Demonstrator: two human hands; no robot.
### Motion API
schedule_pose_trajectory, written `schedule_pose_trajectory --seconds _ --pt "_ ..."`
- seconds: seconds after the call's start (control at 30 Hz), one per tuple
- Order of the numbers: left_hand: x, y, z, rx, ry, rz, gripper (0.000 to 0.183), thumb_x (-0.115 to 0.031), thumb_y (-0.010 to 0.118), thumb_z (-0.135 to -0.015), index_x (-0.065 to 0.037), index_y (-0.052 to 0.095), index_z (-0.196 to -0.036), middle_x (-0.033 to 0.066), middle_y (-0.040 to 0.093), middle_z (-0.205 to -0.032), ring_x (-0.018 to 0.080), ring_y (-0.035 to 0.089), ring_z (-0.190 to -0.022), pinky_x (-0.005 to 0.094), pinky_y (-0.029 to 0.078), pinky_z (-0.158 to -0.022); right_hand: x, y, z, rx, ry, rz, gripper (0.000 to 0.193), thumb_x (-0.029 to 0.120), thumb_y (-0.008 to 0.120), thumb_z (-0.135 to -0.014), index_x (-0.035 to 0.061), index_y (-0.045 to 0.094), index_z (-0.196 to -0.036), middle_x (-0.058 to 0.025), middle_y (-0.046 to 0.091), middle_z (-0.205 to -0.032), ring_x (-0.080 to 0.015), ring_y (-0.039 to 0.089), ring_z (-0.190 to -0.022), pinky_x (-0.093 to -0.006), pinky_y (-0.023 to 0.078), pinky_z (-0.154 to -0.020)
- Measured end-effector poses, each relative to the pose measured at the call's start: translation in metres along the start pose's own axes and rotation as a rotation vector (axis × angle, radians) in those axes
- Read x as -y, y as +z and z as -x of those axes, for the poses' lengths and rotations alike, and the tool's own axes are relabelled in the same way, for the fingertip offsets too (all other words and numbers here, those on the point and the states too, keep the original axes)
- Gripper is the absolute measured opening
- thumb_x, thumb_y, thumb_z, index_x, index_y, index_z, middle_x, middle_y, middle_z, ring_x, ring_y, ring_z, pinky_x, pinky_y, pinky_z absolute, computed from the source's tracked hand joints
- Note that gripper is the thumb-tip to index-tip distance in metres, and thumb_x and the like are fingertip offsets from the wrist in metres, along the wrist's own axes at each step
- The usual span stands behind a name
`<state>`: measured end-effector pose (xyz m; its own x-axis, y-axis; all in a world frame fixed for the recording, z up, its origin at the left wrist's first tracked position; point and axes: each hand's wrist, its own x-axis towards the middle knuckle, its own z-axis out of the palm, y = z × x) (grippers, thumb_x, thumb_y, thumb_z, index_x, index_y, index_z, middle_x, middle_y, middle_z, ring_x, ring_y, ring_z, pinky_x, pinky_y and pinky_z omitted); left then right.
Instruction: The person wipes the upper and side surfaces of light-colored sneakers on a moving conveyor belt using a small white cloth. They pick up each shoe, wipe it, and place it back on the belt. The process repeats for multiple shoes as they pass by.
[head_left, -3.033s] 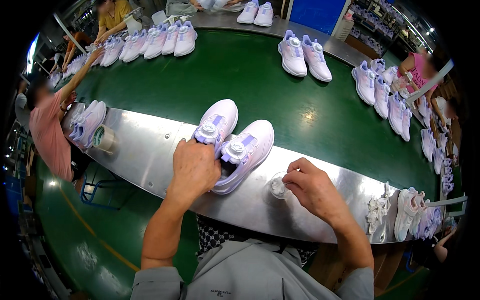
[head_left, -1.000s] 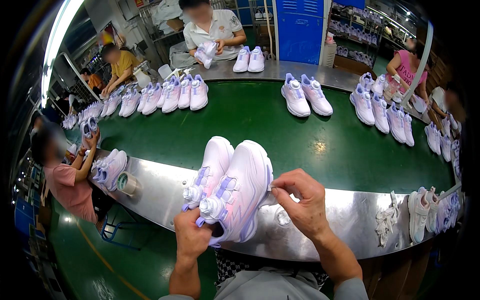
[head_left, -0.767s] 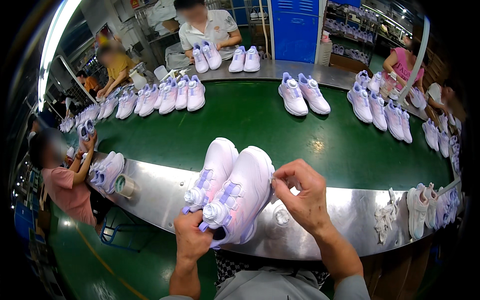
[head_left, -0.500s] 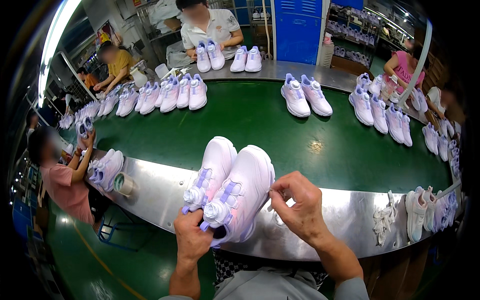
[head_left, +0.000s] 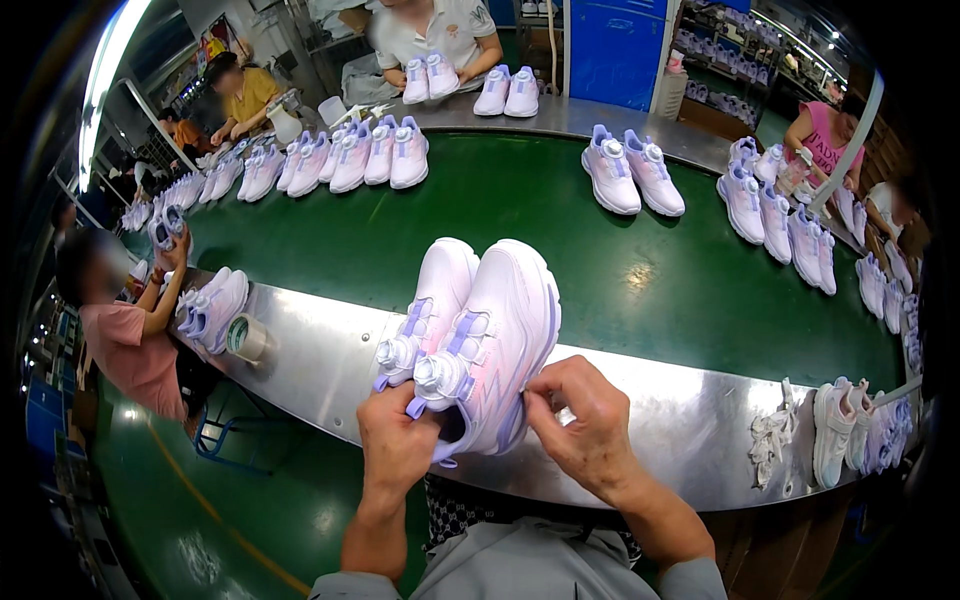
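A pair of pale pink and white sneakers with lilac trim and round lacing dials is raised in front of me, toes pointing away. My left hand (head_left: 393,440) grips both at the heel ends, fingers at the openings. The left sneaker (head_left: 440,285) is partly covered by the right sneaker (head_left: 512,300). Beside the right sneaker's outer sole edge, toward the heel, my right hand (head_left: 583,420) is closed in a pinch. Whatever lies between its thumb and forefinger is too small to make out. Beneath is a metal ledge (head_left: 660,400).
Past the ledge runs a green belt (head_left: 480,185) with similar sneakers (head_left: 630,175) along its far side. A tape roll (head_left: 248,338) and more sneakers (head_left: 213,310) sit at left. White gloves (head_left: 772,440) and white shoes (head_left: 832,430) lie right. Several people work around the belt.
My right hand has slid along the sole edge toward the heel, still pinched. The sneakers stay in my left hand, turned slightly more upright. The view has shifted a little.
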<state>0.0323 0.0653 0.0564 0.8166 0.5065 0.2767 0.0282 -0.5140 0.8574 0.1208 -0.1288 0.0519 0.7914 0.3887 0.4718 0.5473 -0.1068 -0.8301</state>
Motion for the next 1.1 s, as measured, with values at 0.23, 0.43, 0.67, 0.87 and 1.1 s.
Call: schedule_pose_trajectory --seconds 0.23,0.43,0.67,0.87,1.1 --pt "0.010 -0.002 -0.002 0.012 -0.068 0.004 0.015 -0.003 0.070 -0.081 0.003 0.074 -0.094 0.0190 0.071 -0.074 0.0231 0.067 -0.066 0.0365 0.052 -0.067 0.005 -0.004 -0.004 0.096 0.042 -0.014 0.011 -0.003 0.074 -0.086 0.0013 0.068 -0.095 -0.0113 0.067 -0.090 -0.0233 0.071 -0.075 -0.0329 0.058 -0.066" --pt "0.014 -0.003 -0.009 -0.001 -0.184 0.033 0.016 -0.007 0.072 -0.083 0.004 0.074 -0.095 0.0205 0.070 -0.073 0.0197 0.064 -0.064 0.0370 0.051 -0.065 0.013 0.013 -0.002 0.113 0.006 0.046 0.015 -0.004 0.073 -0.083 0.0027 0.068 -0.096 -0.0128 0.065 -0.090 -0.0286 0.069 -0.074 -0.0363 0.056 -0.065" --pt "0.025 -0.019 -0.041 -0.051 -0.230 -0.015 0.019 -0.009 0.074 -0.083 0.005 0.074 -0.095 0.0184 0.067 -0.065 0.0197 0.057 -0.055 0.0384 0.048 -0.060 0.007 0.069 0.017 0.035 -0.279 0.305 0.020 -0.004 0.073 -0.077 -0.0009 0.067 -0.096 -0.0134 0.064 -0.091 -0.0315 0.067 -0.076 -0.0394 0.056 -0.067" --pt "0.036 -0.022 -0.051 -0.047 -0.263 0.051 0.019 -0.007 0.073 -0.083 0.006 0.073 -0.097 0.0151 0.072 -0.073 0.0134 0.060 -0.067 0.0356 0.051 -0.068 0.010 0.074 0.007 0.003 -0.248 0.222 0.021 -0.006 0.073 -0.080 -0.0004 0.068 -0.099 -0.0130 0.066 -0.091 -0.0279 0.068 -0.074 -0.0378 0.056 -0.066" --pt "0.047 -0.036 -0.050 0.029 -0.316 0.166 0.018 -0.006 0.073 -0.085 0.006 0.074 -0.098 0.0119 0.075 -0.077 0.0117 0.066 -0.073 0.0333 0.053 -0.071 0.030 0.046 -0.062 0.069 -0.006 0.025 0.013 -0.005 0.072 -0.087 0.0008 0.070 -0.099 -0.0123 0.066 -0.093 -0.0244 0.070 -0.077 -0.0334 0.056 -0.067"
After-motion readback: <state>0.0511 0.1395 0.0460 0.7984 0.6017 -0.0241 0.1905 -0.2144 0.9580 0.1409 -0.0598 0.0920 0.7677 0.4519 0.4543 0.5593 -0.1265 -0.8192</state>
